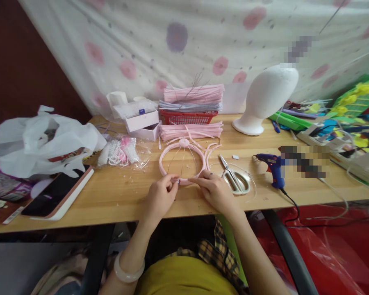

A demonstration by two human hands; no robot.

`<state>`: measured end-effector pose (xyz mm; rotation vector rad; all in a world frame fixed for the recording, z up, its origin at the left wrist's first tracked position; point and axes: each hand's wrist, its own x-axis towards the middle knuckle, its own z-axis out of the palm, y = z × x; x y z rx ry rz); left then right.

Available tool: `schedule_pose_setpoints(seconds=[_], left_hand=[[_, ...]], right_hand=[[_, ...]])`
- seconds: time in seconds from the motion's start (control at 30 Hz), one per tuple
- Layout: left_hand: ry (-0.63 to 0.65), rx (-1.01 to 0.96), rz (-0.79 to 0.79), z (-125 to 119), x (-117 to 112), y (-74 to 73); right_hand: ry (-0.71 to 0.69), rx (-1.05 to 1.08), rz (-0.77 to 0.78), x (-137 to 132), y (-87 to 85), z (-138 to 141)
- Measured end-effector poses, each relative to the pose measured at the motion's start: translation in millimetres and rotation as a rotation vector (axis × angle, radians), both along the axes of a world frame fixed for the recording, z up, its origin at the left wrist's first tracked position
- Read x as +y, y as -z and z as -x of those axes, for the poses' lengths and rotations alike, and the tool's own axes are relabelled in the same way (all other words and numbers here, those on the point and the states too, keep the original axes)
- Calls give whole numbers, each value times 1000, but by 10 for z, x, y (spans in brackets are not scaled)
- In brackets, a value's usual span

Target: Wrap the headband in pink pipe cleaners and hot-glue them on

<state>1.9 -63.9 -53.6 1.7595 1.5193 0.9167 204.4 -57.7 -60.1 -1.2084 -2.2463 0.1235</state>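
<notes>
A pink fuzzy ring [160,160], which looks wrapped in pipe cleaner, lies on the wooden table in front of me. A round pink piece [183,142] sits on its far edge, and thin wires run from there across the opening. My left hand [162,193] pinches the near side of the ring between thumb and fingers. Close beside it, my right hand [217,189] has its fingers closed on the ring's near right part. Loose pink strips [208,155] curve along the right side. Scissors [235,178] with pale handles lie right of my right hand.
A blue glue gun [273,166] with a cord stands at right. Behind are a white foam head [266,100], pink pipe cleaner bundles [190,131] and a red basket [187,118]. Left are bagged beads [119,152], a phone [57,192] and a white plastic bag [43,137].
</notes>
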Motion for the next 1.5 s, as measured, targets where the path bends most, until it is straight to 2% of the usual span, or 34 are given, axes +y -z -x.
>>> schedule_pose_setpoints(seconds=[0.2,0.77,1.07,1.33,1.5], left_hand=[[40,-95,90,13,34,-38],[109,-183,218,13,61,-29],[84,-88,158,-48,57,-6],[119,-106,151,-25,81,41],[147,-121,165,-15,90,82]], right_hand=[[-31,-51,-5,-13,-17,-22],[-4,-147,-72,-25,-35,-14],[-1,-129,-113,-13,1,-46],[21,-120,-103,-18,32,-39],[38,-68,-158,-31,82,-24]])
